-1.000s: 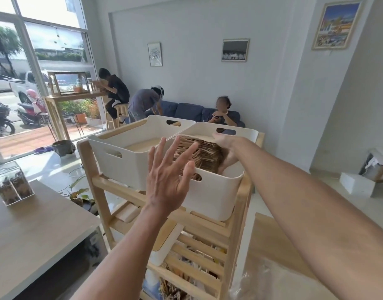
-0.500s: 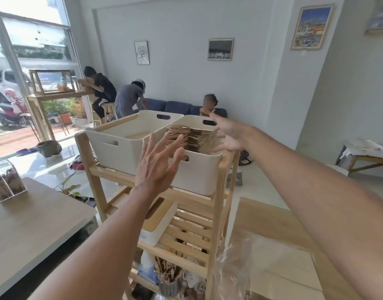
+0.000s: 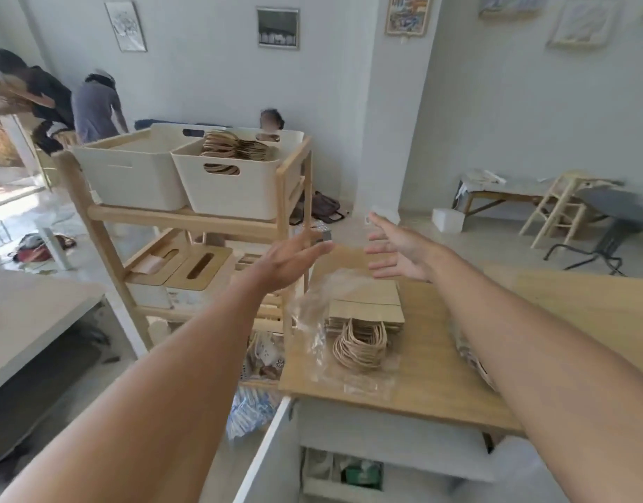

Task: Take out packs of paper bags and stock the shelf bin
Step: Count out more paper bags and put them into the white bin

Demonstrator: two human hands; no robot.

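Both hands are empty with fingers extended: left hand (image 3: 289, 261) and right hand (image 3: 398, 254) hover above the pack of paper bags (image 3: 363, 323), which lies in loose clear plastic wrap (image 3: 309, 321) on the wooden table (image 3: 440, 375). Neither hand touches it. The right-hand shelf bin (image 3: 236, 186) holds stacked bags (image 3: 233, 147). Half a second ago, both hands were up at that bin; they have since drawn back over the table.
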